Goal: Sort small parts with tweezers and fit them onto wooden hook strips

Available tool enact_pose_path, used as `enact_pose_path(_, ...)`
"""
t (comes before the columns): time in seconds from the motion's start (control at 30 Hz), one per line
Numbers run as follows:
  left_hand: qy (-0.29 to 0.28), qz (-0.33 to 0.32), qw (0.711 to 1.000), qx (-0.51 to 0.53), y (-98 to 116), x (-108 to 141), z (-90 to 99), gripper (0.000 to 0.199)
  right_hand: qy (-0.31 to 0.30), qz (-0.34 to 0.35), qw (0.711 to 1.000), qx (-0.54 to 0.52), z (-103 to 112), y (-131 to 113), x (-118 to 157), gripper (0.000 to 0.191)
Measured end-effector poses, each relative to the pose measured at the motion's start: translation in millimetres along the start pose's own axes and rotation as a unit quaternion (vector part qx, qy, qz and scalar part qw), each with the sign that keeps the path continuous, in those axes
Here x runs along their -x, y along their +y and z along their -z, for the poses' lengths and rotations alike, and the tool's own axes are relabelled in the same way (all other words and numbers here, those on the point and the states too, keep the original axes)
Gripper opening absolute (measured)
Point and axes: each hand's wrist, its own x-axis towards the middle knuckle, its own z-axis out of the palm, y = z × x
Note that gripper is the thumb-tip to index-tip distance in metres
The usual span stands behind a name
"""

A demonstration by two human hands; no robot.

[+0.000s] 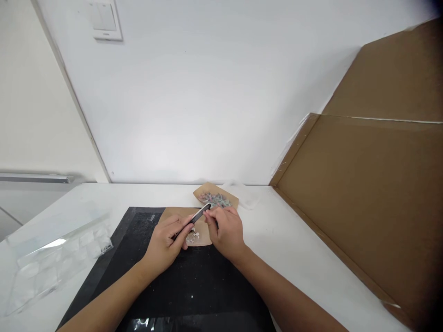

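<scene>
My left hand [169,237] is closed around a slim black bar [200,213] with a pale strip along its upper edge. The bar slants up to the right. At its far tip, my right hand [224,230] is closed with thumb and fingertips pinched together; whatever lies between them is too small to make out. Under both hands rests a brown paper tray [204,237] holding several small white pieces [193,236]. Behind my right hand, a second brown paper tray [207,186] holds a heap of small grey and pinkish bits [216,199].
A black mat [194,286] covers the middle of the white table [270,240]. To the left sits a clear plastic compartment box [62,263]. Crumpled clear film [244,196] lies by the wall [207,92]. An opened cardboard box [374,184] stands along the right side.
</scene>
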Motion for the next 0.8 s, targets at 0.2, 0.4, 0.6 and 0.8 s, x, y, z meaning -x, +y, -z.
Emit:
enact_pose_path(0.2,0.0,-0.005,1.0,-0.005,-6.5,1.7,-2.1,0.03,-0.039,0.032,0.999,-0.011,-2.7,0.7,0.6,0.019)
enact_pose_path(0.4,0.003,0.001,1.0,-0.01,-5.0,1.5,-1.1,0.03,-0.021,0.011,1.0,0.019,-2.2,1.4,0.1,0.019)
enact_pose_path(0.6,-0.001,0.005,1.0,-0.007,-6.3,3.3,-1.4,0.031,-0.045,0.031,0.999,-0.001,-3.6,0.5,1.5,0.021)
enact_pose_path(0.8,0.004,-0.001,1.0,-0.009,-4.4,1.5,-1.6,0.03,0.001,-0.007,1.0,0.016,-3.4,5.2,1.0,0.017)
